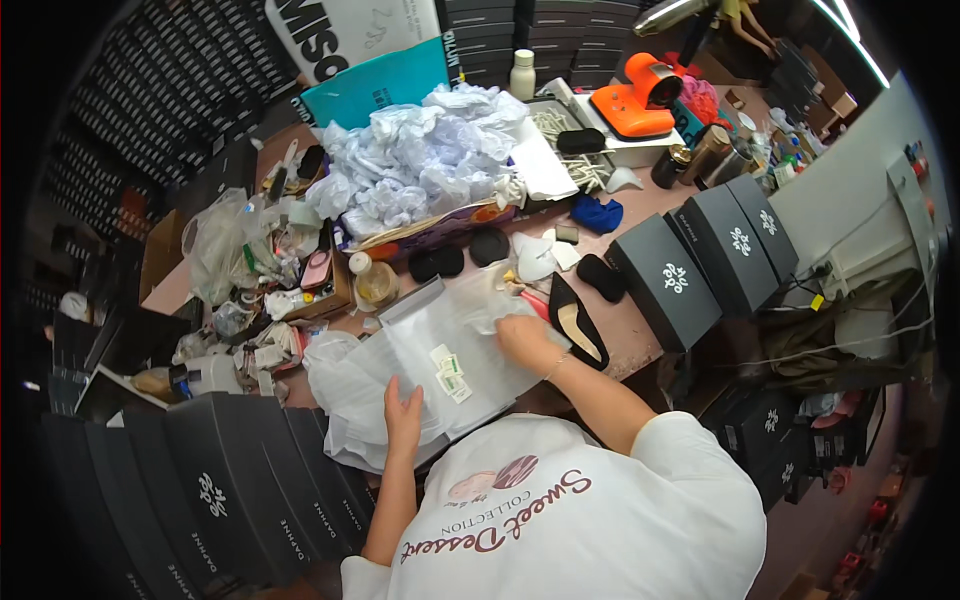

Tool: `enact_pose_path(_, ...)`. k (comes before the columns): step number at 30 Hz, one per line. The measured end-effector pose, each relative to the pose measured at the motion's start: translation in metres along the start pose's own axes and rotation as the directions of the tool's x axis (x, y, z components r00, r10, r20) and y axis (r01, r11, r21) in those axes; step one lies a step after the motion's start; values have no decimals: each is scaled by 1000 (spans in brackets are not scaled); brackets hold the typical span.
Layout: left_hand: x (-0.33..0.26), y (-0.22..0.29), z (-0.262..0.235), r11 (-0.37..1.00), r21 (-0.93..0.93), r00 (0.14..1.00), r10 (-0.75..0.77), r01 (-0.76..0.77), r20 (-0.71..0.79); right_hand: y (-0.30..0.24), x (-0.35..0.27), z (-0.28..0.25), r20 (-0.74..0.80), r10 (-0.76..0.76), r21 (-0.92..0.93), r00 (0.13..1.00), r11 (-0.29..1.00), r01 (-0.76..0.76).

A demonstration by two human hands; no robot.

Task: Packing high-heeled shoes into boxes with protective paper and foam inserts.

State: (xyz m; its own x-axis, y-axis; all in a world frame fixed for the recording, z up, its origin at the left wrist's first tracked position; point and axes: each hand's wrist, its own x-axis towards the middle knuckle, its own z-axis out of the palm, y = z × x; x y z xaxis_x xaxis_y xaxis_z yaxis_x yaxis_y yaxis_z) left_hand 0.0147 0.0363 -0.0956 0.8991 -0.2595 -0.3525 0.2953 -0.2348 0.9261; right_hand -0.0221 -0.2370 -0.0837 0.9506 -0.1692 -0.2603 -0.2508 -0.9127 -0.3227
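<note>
Left hand (403,408) lies flat and open on the thin, slippery plastic bag (440,365) at the surface's near edge, right hand (522,338) pinching its limp top edge, best held there.

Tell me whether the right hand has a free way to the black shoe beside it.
Probably yes. The right hand rests on the clear bag, and the black shoe lies just to its right on the table, with nothing between them.
</note>
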Motion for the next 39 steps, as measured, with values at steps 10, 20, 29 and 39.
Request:
enact_pose_path(10, 8, -16, 1, 903, 418, 995, 104, -97, 7, -37, 10, 14, 24, -86, -39, 996, 995, 87)
enact_pose_path(20, 13, 67, 31, 747, -665, 992, 88, -5, 92, -61, -39, -139, -241, -112, 112, 964, 983, 143)
enact_pose_path(29, 20, -35, 20, 521, -745, 899, -112, 416, 423, -70, -23, -32, -110, -101, 681, 989, 717, 149)
enact_pose_path(39, -1, -6, 23, 750, 532, 862, 502, -393, -70, -10, -72, -11, -155, -13, 461, 988, 884, 84)
